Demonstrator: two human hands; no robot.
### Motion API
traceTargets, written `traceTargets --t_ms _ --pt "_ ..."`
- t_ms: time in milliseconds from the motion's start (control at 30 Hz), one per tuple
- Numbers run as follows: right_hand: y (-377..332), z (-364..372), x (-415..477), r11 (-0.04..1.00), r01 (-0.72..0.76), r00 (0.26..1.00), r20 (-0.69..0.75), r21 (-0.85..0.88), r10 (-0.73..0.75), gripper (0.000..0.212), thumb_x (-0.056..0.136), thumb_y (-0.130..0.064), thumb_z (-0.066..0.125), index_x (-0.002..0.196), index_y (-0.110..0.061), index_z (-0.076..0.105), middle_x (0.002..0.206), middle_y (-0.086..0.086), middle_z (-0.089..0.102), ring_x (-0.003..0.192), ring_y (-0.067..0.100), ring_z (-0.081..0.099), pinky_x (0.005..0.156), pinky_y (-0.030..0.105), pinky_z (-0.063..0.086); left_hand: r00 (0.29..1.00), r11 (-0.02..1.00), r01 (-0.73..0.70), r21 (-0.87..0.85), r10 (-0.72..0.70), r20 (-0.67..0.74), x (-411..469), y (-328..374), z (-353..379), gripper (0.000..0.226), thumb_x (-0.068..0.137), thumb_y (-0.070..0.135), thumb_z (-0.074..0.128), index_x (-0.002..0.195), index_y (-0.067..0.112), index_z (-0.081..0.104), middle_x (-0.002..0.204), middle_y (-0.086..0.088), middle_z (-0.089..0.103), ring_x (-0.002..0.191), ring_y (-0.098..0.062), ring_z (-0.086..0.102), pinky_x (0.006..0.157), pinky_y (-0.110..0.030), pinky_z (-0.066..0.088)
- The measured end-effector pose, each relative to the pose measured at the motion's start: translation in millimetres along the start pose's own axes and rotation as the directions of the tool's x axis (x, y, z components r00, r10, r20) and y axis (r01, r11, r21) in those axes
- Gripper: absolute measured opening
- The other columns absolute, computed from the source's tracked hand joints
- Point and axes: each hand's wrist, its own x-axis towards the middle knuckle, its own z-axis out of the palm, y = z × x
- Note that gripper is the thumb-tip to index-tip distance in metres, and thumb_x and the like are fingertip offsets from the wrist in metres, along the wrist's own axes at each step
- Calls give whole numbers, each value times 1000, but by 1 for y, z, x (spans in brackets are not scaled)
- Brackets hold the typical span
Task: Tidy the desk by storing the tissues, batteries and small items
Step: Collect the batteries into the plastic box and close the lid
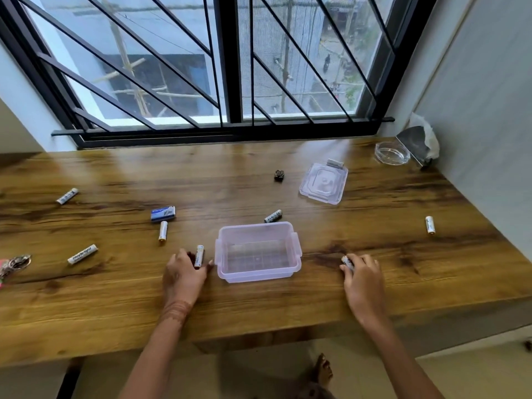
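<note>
Progress is at an early stage. The clear plastic box (259, 273) stands open near the front middle of the worktop (115, 298), and nothing shows inside it. Its lid (324, 182) lies well apart, farther back and to the right.

The left hand (182, 276) is curled round a white battery (199, 256) just beside the box's left wall. The right hand (363, 279), to the right of the box, has its fingers closed on a second battery (347, 262), of which only one end shows. Whether either battery is clear of the wood cannot be told.

Outstanding items:
- Five loose batteries lie unstored: the far-left battery (67, 196), the front-left battery (83, 254), the upright battery (163, 230), the battery behind the box (273, 216) and the far-right battery (430, 225).
- A small blue pack (163, 213) and a small dark object (279, 175) lie on the wood, with a bunch of keys (14, 263) at the left edge.
- Tissue (429, 133) sits in the back right corner beside a glass dish (392, 152), untouched.

Judgement: nothing is stored yet. The two held batteries look to be the first for the box, and the lid goes on afterwards.
</note>
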Motion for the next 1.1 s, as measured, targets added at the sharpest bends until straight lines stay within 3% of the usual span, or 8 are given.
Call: traceTargets --t_ms 133,233,367,467,600,800,1000,1100 --pt "-18 -3 8 987 -9 1000 21 160 6 26 91 -13 54 115 -7 60 107 8 61 97 16 53 77 20 36 998 996 -6 94 1 59 7 3 -3 34 87 32 59 104 3 60 102 -18 63 88 -27 57 72 -33 49" --pt "-50 -10 10 946 27 1000 -4 324 -27 27 90 -17 57 114 -8 60 103 6 64 83 7 53 67 10 39 998 996 55 -75 -55 4 0 6 -13 33 88 31 59 100 2 65 93 -16 66 79 -21 54 66 -30 44" --pt "-95 -16 9 903 152 987 -11 402 -161 26 85 -20 65 108 -8 64 91 3 69 73 6 58 62 8 45 989 952 -80 -297 40 -140 -24 25 -27 28 87 30 59 97 5 68 89 -11 69 82 -25 61 65 -27 43" --pt "-121 0 16 914 116 971 150 388 -187 22 81 -23 68 99 -10 66 89 5 71 76 15 66 73 29 54 984 982 -173 -80 170 -49 -32 50 -15 27 84 38 60 89 15 73 87 -8 72 79 -23 62 65 -27 46" --pt "-141 28 22 956 23 905 400 294 -145 18 81 -15 62 94 -2 63 92 16 68 85 27 64 76 39 52 961 910 -258 326 277 -14 -30 64 11 42 84 48 51 94 14 72 96 -8 68 93 -23 59 71 -29 48" --pt "-140 46 27 958 -4 885 447 286 -130 17 80 -11 59 94 -2 62 94 16 66 89 27 61 79 37 51 953 875 -252 412 298 -49 -28 67 18 42 88 47 47 98 12 68 100 -7 67 95 -21 60 71 -30 47" --pt "-138 29 49 901 236 946 126 364 -299 13 86 -8 60 95 -3 67 88 11 71 81 19 66 74 23 51 941 982 -183 46 189 -279 -13 57 -4 26 84 35 58 97 16 72 98 -11 70 87 -28 65 66 -28 44" --pt "-132 28 85 916 281 923 181 287 -340 20 84 -3 61 103 -4 67 99 14 70 92 23 66 82 28 52 935 996 -52 -68 25 -354 15 42 -17 27 83 26 60 104 9 67 107 -16 63 96 -34 60 73 -35 45"
